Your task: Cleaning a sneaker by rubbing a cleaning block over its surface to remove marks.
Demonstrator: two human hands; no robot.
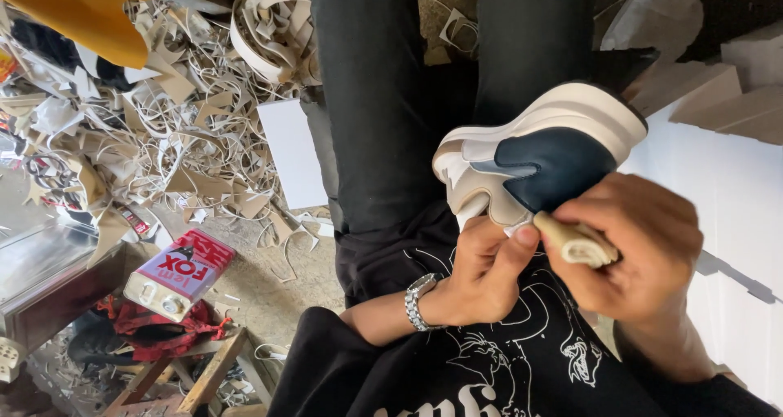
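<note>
A chunky shoe [545, 152] with a white sole, cream panels and a dark navy side panel rests on my lap. My left hand [483, 272], with a metal watch on its wrist, grips the shoe's lower edge, thumb up against it. My right hand [638, 246] is closed on a small folded beige pad [575, 241] and presses its tip against the shoe beside my left thumb. I wear black trousers and a black printed shirt.
A heap of beige and white leather offcuts [175, 115] covers the floor at left. A pink and red rectangular tin can [181, 272] lies on a wooden stool over a red cloth. White boxes [726, 188] stand at right. A yellow cloth [90, 9] hangs top left.
</note>
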